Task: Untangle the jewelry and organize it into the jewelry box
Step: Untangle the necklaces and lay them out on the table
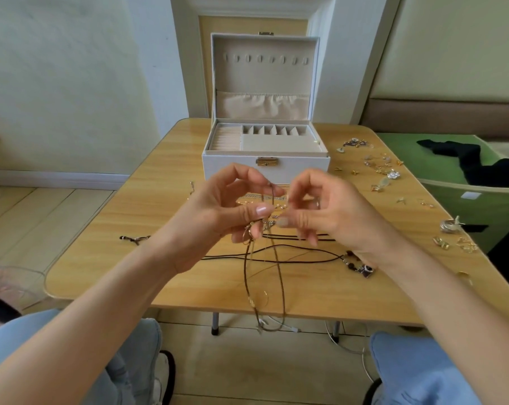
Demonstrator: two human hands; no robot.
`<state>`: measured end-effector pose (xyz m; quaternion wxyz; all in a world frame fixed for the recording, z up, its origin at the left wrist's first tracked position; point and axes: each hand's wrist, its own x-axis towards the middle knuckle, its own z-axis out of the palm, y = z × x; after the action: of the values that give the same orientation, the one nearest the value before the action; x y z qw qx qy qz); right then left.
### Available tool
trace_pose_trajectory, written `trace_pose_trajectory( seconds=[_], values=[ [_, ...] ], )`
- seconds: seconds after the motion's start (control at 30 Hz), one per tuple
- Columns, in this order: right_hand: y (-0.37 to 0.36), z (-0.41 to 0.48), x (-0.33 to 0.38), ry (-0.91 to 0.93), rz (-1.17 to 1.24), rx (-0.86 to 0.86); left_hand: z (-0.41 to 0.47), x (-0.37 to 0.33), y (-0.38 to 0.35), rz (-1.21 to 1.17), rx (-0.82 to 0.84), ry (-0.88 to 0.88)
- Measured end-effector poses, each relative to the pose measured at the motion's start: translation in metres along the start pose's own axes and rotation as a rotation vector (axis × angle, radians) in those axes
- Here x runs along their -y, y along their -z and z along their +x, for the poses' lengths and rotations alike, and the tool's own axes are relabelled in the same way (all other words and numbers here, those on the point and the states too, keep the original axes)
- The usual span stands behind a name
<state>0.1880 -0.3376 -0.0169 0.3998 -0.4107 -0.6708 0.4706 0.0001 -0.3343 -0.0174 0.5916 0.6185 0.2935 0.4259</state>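
Left hand (218, 211) and right hand (332, 211) fingers both curled, pinching the tangled brown cord necklace (281, 279) above the counter (159, 176), loops hanging past its edge, open jewelry box (265, 166) behind.

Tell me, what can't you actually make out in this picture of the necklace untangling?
Head view, the only one:
- The knot in the tangled necklaces: covered by fingers of the left hand, which pinches the cords.
- Whether the right hand pinches a strand: too fine to see.
- The small pieces on the right side of the table: too small to identify.
- The chains behind the hands: partly hidden.
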Motion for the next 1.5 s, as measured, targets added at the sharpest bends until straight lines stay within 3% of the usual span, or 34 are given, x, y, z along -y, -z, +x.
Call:
trace_pose_trajectory(
  seconds=[0.1, 0.17, 0.23, 0.33, 0.6, 0.83, 1.0, 1.3, 1.5],
  values=[
    [-0.004, 0.002, -0.002, 0.175, 0.03, -0.047, 0.0, 0.0, -0.003, -0.029, -0.009, 0.034],
    [-0.008, 0.0, -0.003, 0.235, -0.099, -0.02, 0.0, 0.0, -0.003, -0.045, -0.019, 0.057],
    [-0.013, -0.001, -0.006, 0.262, -0.21, -0.035, 0.001, -0.001, -0.003, -0.066, -0.013, 0.075],
    [-0.014, 0.0, -0.008, 0.243, -0.149, -0.082, 0.001, -0.001, 0.002, -0.082, 0.033, 0.084],
    [-0.004, 0.001, -0.006, 0.346, -0.329, -0.248, 0.0, -0.005, 0.015, 0.224, -0.023, 0.023],
    [-0.004, 0.001, -0.006, 0.315, -0.244, -0.24, -0.001, -0.005, 0.014, 0.246, 0.054, 0.087],
    [-0.004, 0.001, -0.007, 0.292, -0.206, -0.223, 0.0, -0.004, 0.015, 0.294, 0.002, 0.072],
    [-0.001, 0.002, -0.004, 0.154, -0.035, -0.029, 0.001, -0.002, 0.011, 0.3, -0.114, -0.113],
    [-0.003, 0.002, -0.001, 0.187, -0.073, -0.134, 0.001, -0.004, 0.009, 0.17, -0.097, -0.15]
  ],
)
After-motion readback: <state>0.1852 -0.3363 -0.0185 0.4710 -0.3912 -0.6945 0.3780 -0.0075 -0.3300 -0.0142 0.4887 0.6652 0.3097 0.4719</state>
